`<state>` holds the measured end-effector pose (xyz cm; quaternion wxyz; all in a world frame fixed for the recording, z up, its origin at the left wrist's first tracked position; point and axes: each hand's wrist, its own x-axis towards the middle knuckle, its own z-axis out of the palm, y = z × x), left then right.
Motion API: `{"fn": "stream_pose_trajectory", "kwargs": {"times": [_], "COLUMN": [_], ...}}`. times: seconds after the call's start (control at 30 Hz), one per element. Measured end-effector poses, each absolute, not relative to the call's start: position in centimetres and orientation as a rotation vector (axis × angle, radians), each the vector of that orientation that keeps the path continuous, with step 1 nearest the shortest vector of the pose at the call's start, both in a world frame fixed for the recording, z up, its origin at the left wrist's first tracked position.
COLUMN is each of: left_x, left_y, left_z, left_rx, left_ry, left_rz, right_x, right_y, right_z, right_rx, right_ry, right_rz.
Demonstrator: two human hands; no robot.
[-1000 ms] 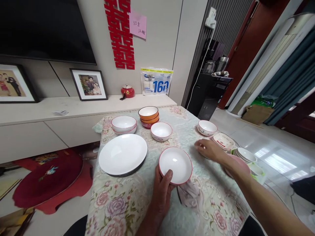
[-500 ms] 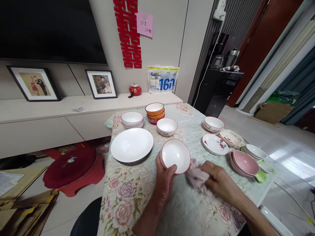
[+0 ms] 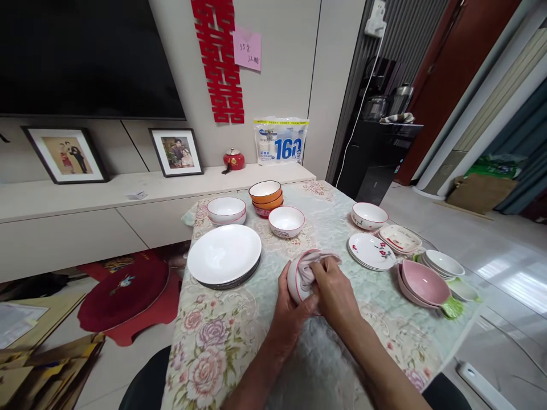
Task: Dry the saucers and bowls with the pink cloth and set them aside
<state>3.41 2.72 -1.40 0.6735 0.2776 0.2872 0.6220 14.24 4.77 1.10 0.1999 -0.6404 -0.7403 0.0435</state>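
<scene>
My left hand is wrapped round the left side of a white bowl with a red rim, tilted above the table. My right hand grips a pale pink cloth pressed inside that bowl. The cloth hides most of the bowl's inside. Behind it stands another white bowl with a red rim. To the left lies a stack of large white plates.
The flowered tablecloth also bears orange bowls, white bowls, small flowered plates, a white bowl, pink bowls and a rectangular dish. A red stool stands at the left.
My right hand has moved left and brought the cloth from beside the bowl into it. My left hand has turned the bowl more on its side. The view has shifted slightly.
</scene>
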Motion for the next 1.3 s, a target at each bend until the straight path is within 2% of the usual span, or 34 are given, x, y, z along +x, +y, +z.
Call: {"fn": "stream_pose_trajectory", "kwargs": {"times": [0.23, 0.37, 0.47, 0.6, 0.67, 0.8, 0.97, 1.1, 1.2, 1.3], "left_x": [2.3, 1.7, 1.6, 1.7, 1.7, 1.7, 1.4, 1.2, 1.1, 1.0], "left_y": [2.0, 1.9, 2.0, 2.2, 2.2, 2.1, 1.7, 1.7, 1.9, 2.1], "left_z": [-1.4, -1.6, -1.9, -2.1, -2.1, -1.8, -1.0, -1.0, -1.4, -1.6], "left_rx": [0.594, 0.554, 0.664, 0.813, 0.867, 0.871, 0.766, 0.787, 0.805, 0.864], "left_ry": [0.621, 0.551, 0.608, 0.701, 0.718, 0.744, 0.709, 0.731, 0.752, 0.795], "left_rz": [1.181, 1.218, 1.265, 1.368, 1.381, 1.378, 1.348, 1.385, 1.430, 1.428], "right_x": [14.8, 15.3, 15.5, 14.9, 14.2, 12.8, 13.0, 14.1, 14.5, 14.3], "right_y": [5.0, 4.4, 3.9, 3.7, 3.8, 3.9, 4.0, 3.8, 3.7, 3.8], "right_z": [2.3, 3.3, 3.7, 3.2, 2.5, 1.7, 2.6, 3.4, 3.1, 2.2], "right_rx": [-1.166, -1.054, -1.233, -1.675, -1.757, -1.518, -1.022, -0.888, -0.931, -1.132], "right_ry": [-2.036, -2.205, -2.352, -2.356, -2.260, -2.080, -1.985, -2.082, -2.239, -2.366], "right_rz": [0.652, 0.842, 0.780, 0.428, 0.281, 0.311, 0.810, 1.058, 0.948, 0.640]}}
